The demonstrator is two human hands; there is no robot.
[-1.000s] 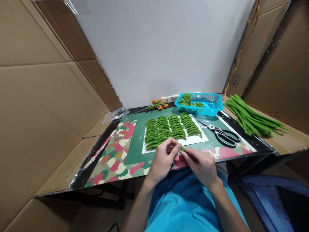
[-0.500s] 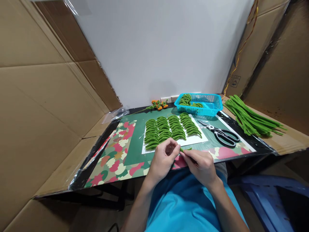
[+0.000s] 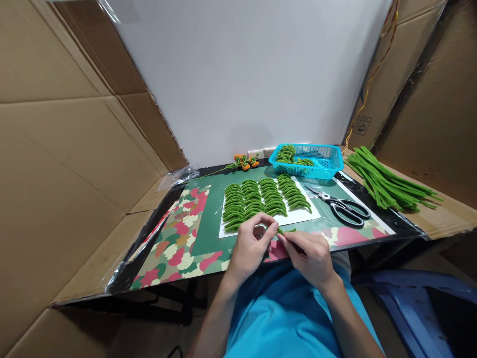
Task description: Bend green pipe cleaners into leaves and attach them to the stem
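Pinched between the fingertips of my left hand (image 3: 255,240) and my right hand (image 3: 309,253) is a short green pipe cleaner (image 3: 280,230), held just above the table's front edge. Its ends are partly covered by my fingers. Just beyond my hands lies a white sheet (image 3: 303,215) that carries rows of short, curved green pipe-cleaner pieces (image 3: 254,198). To the right of the sheet rest black-handled scissors (image 3: 335,205), blades apart slightly and pointing away to the left.
A blue plastic basket (image 3: 328,171) at the back holds more green pieces. Long green pipe cleaners (image 3: 387,181) lie bundled at the right. An orange-flowered pipe-cleaner stem (image 3: 244,161) lies at the back. Cardboard walls (image 3: 82,164) flank the table, and a blue chair (image 3: 413,298) stands lower right.
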